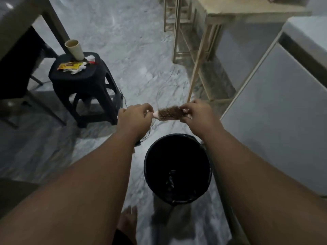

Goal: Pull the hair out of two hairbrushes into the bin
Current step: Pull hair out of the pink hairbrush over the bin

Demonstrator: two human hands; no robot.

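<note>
A pink hairbrush (167, 114) with a brown mat of hair over its bristles is held level in front of me, above the floor. My left hand (135, 117) grips its pink handle end. My right hand (196, 114) pinches the far end of the brush head, fingers on the hair there. A round black bin (150, 175) stands on the floor below and nearer to me, with a little debris in its bottom. Only one hairbrush is in view.
A black plastic stool (88, 80) at the left carries a beige cup (75, 49) and wrappers. A wooden table frame (200, 55) stands behind the hands, a white cabinet (283, 110) at the right. My bare foot (128, 221) is next to the bin. A thin cable lies on the marble floor.
</note>
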